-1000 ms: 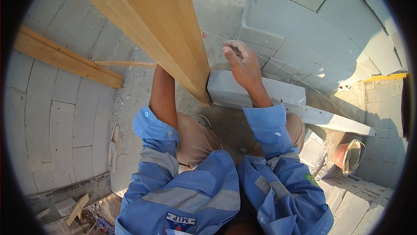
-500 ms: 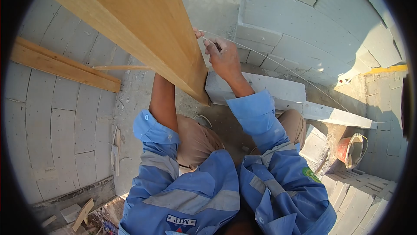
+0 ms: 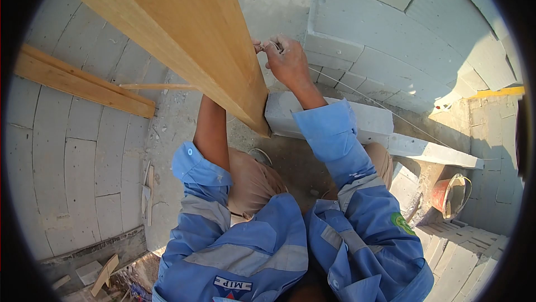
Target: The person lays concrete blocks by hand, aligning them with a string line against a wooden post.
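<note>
A tall wooden post [image 3: 190, 39] rises in front of me, its foot beside a row of pale blocks. My right hand [image 3: 287, 66] is just right of the post, fingers bent and pinched on a thin white string [image 3: 368, 95]. From there the string slants down to the right, toward the far end of the blocks. My left hand [image 3: 257, 46] reaches round behind the post; only fingertips show at its right edge, close to my right fingers and closed at the string. The rest of that hand is hidden by the wood.
Low white blocks [image 3: 357, 118] run right from the post foot. Block walls stand at left [image 3: 81, 173] and upper right [image 3: 385, 23]. A timber frame piece [image 3: 84, 84] crosses the left wall. A red bucket [image 3: 441, 197] and stacked blocks [image 3: 460, 254] are at lower right.
My right hand has moved slightly up, with its fingers turned closer to my left fingertips. The string between the hands is less visible now. The post has stayed in place.
</note>
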